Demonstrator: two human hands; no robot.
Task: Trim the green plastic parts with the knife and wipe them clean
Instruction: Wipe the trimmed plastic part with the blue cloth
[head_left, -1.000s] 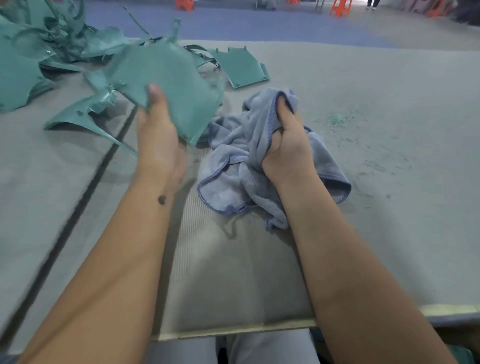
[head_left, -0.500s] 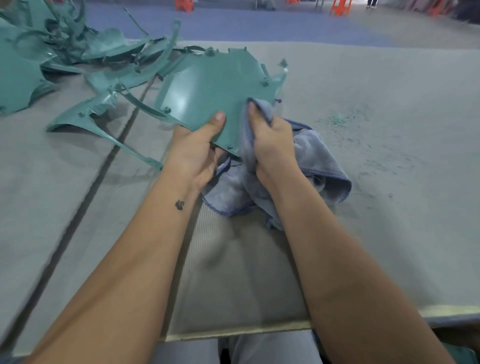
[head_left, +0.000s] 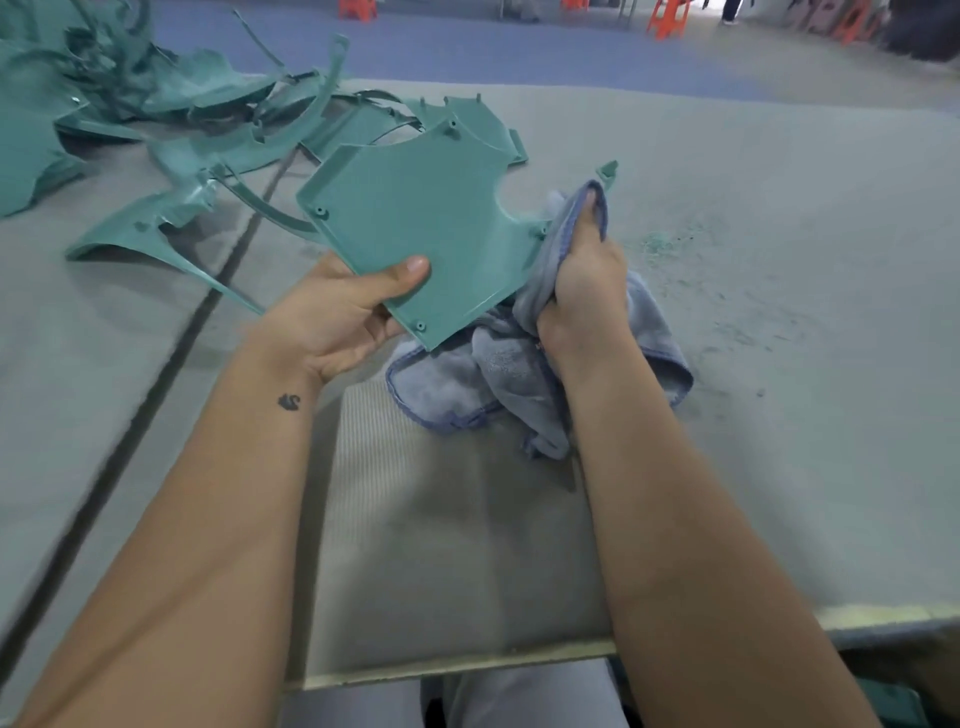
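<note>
The left hand (head_left: 343, 306) is pinching the panel's (head_left: 415, 218) near corner, thumb on top. The right hand (head_left: 587, 270) is fisting a blue cloth (head_left: 498, 374) against its right edge. The flat teal panel, studded with screw bosses, is hovering tilted over the table (head_left: 779, 312), near more parts (head_left: 156, 104).
</note>
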